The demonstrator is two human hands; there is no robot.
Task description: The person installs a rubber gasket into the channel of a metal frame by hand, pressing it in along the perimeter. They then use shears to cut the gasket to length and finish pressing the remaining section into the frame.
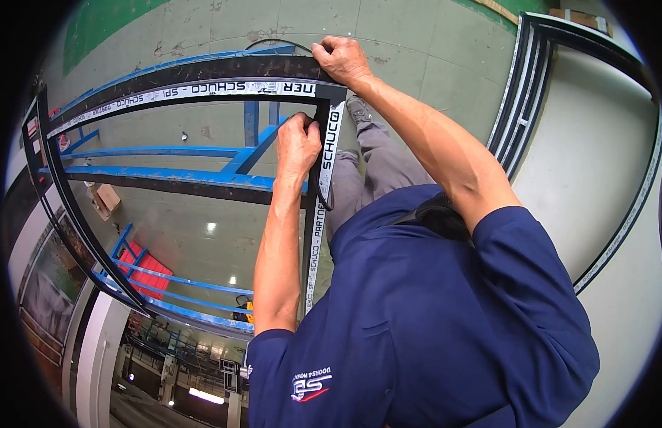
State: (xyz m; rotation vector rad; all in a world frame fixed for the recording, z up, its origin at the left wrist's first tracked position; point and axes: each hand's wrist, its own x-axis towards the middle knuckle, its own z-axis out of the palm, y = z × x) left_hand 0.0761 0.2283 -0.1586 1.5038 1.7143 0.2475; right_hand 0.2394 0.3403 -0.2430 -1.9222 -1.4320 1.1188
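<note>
A black window frame (195, 69) with white printed protective tape stands in front of me, one corner near my hands. My left hand (298, 146) is closed inside this corner, its thumb and fingers pinched at the inner edge. A thin black rubber gasket (327, 202) loops down just below it, along the upright side. At the outside of the corner, my right hand (343, 60) has its fingers curled over the frame's edge. Another length of black strip arches over the frame to these fingers. The fingertips of both hands are partly hidden.
Blue metal supports (167, 175) are beneath and behind the frame. A second black frame (520, 123) with a pale panel leans at the right. A red bin (147, 274) and a cardboard box (103, 200) are on the left. My legs are close to the frame's near side.
</note>
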